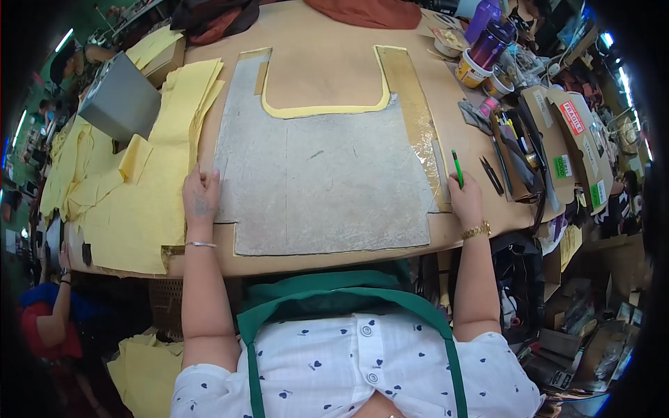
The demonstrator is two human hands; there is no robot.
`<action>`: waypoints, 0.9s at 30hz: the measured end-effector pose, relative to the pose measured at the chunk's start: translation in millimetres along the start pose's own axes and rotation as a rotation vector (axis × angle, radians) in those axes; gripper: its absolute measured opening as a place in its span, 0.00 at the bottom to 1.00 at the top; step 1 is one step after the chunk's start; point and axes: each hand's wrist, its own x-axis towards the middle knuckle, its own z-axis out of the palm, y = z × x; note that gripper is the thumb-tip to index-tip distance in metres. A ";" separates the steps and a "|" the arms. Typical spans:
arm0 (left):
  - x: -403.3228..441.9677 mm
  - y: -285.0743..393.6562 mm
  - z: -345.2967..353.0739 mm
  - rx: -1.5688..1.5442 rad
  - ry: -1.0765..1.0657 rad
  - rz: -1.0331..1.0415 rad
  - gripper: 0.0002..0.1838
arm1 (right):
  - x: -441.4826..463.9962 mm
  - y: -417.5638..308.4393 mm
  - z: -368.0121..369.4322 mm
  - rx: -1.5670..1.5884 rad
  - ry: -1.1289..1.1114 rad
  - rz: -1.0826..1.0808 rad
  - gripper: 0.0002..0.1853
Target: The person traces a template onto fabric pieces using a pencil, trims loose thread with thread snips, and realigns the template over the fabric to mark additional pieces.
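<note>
Big flat grey board in middle of table, U-shaped gap at twelve o'clock. Yellow sheet peeks out round gap. Right hand near three o'clock pinches green pencil. Left hand near nine, fingers curled by edge; cannot tell if it grips. Bump or lopsided push could slide board; loose pinch could drop pencil. Board looks stiff, scuffed; tape shiny, smooth; stacked sheets creased, ragged.
</note>
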 end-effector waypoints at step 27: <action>-14.6 26.2 6.8 0.147 -0.022 0.075 0.24 | 1.9 41.3 -26.4 -0.071 0.061 0.153 0.20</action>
